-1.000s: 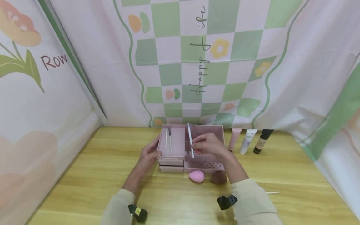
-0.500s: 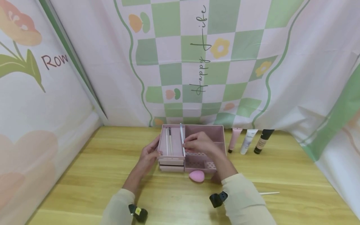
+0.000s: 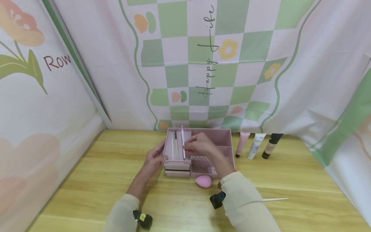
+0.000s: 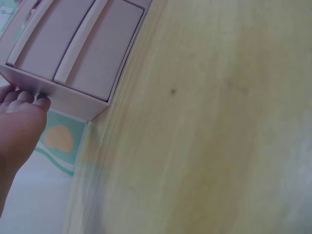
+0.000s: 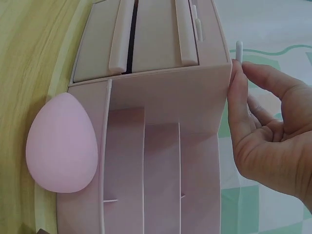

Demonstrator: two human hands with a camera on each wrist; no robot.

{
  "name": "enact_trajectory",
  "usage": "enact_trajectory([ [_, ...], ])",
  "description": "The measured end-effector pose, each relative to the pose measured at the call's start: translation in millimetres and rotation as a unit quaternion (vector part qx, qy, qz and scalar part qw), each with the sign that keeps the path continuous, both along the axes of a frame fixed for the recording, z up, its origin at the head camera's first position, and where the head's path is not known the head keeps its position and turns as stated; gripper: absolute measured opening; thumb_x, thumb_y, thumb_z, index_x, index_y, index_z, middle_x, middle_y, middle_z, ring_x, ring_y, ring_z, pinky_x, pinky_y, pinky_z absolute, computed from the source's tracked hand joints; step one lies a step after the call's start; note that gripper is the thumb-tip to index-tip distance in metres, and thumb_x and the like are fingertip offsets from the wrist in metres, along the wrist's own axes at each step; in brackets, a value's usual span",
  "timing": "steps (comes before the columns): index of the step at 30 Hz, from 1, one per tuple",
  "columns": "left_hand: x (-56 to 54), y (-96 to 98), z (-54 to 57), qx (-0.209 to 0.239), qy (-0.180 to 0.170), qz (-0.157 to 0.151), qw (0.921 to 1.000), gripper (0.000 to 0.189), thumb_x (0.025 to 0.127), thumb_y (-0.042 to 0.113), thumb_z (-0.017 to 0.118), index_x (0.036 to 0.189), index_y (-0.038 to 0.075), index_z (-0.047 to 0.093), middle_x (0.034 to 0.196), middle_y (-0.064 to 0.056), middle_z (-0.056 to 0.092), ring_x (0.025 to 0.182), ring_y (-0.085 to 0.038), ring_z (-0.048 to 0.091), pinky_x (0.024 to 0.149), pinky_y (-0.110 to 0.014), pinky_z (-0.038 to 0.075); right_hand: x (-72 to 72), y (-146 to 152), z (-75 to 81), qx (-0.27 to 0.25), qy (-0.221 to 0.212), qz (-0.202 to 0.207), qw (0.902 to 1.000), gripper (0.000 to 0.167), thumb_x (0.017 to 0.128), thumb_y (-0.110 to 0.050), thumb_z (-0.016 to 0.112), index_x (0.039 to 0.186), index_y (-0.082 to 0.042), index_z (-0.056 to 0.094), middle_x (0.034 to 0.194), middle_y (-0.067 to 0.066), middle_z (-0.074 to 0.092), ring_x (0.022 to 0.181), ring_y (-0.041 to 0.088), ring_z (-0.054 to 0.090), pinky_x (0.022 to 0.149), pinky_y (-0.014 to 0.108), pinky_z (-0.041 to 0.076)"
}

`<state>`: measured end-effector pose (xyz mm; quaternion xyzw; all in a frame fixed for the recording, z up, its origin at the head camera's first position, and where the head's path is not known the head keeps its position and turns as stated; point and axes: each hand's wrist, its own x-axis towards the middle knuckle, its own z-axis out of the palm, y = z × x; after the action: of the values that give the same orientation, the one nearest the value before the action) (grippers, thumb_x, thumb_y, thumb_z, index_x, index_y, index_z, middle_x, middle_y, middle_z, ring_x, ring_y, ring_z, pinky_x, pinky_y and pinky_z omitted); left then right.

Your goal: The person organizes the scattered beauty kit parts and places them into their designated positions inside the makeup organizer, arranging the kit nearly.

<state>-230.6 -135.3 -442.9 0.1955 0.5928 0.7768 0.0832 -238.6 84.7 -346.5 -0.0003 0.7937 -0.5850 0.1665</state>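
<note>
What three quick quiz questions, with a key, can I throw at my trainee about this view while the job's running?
1. Which hand pinches the pale stick?

2. How many tubes are to the right of the box?
A) two
B) three
C) five

3. True or false: the pink sponge rests on the table in front of the box.

Key
1. The right hand; the left hand grips the side of the box.
2. B: one pink, one white, and one black and beige.
3. True; it is outside the box, on the side nearest the person.
</note>
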Motion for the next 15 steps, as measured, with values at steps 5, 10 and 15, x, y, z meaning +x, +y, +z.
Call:
enact_trajectory([
  [5,-0.6,-0.5,-1.2,0.002,0.002,-0.005,1.0000,0.080,0.087,-0.009,0.047,0.159,-0.006,0.013,0.171,-0.022,0.008,0.160,-0.038,0.008,0.126,-0.033,0.022,-4.7,-3.3,1.2,0.016,-0.008,0.001,0.9998,0.027,0.088,0.001,0.070,0.112,0.012,0.068,0.074,0.004,0.069,0.060,0.007,0.065,0.062,0.016,0.062],
  [10,-1.8,0.0,-1.9,0.007,0.011,-0.006,0.9999,0.079,0.087,-0.010,0.047,0.159,-0.008,0.013,0.171,-0.023,0.008,0.160,-0.037,0.007,0.125,-0.028,0.023,-7.7,-6.2,3.2,0.031,-0.010,0.010,0.9994,0.024,0.088,0.001,0.070,0.108,0.013,0.070,0.068,0.003,0.068,0.058,0.007,0.065,0.061,0.017,0.062],
  [15,-1.7,0.1,-1.2,0.008,0.012,-0.005,0.9999,0.079,0.087,-0.010,0.047,0.159,-0.008,0.013,0.171,-0.023,0.008,0.160,-0.037,0.007,0.124,-0.022,0.026,-10.3,-10.4,4.9,0.043,-0.017,0.008,0.9989,0.020,0.085,0.003,0.070,0.103,0.012,0.072,0.064,0.003,0.067,0.055,0.007,0.063,0.058,0.017,0.061],
])
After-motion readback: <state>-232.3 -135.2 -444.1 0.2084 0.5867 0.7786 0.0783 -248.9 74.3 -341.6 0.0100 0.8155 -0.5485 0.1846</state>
